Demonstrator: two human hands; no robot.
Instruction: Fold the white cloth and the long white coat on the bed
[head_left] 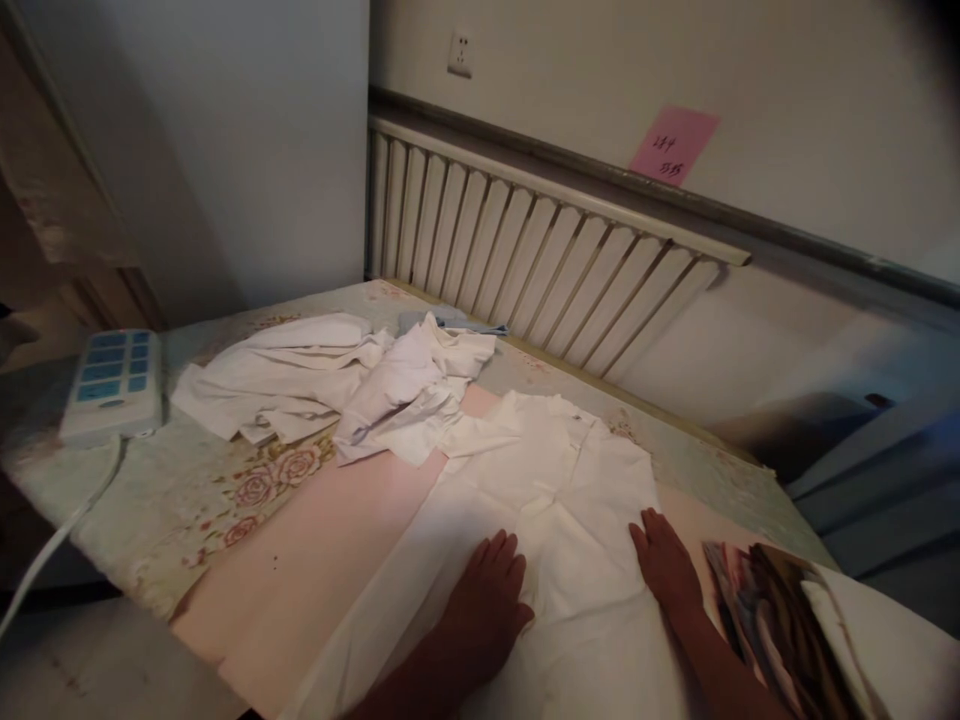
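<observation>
A white shirt-like garment (pixel 551 480) lies spread over the table, its collar end toward the radiator and its lower part running out of the bottom of the view. My left hand (pixel 489 600) rests flat on its middle, palm down, with fingers stretched out and the thumb pointing right. At the garment's right edge, my right hand (pixel 669 565) lies palm down with extended fingers touching the cloth. Soft creases show in the fabric between the hands. Beneath the garment is a pale pink sheet (pixel 322 570).
Crumpled white cloths (pixel 292 375) lie at the back left, near a white power strip (pixel 112 385) with a cord. A flowered cloth (pixel 180 510) covers the table (pixel 150 560). Dark, multicoloured fabric (pixel 787 620) sits at right. The radiator (pixel 525 240) borders the far side.
</observation>
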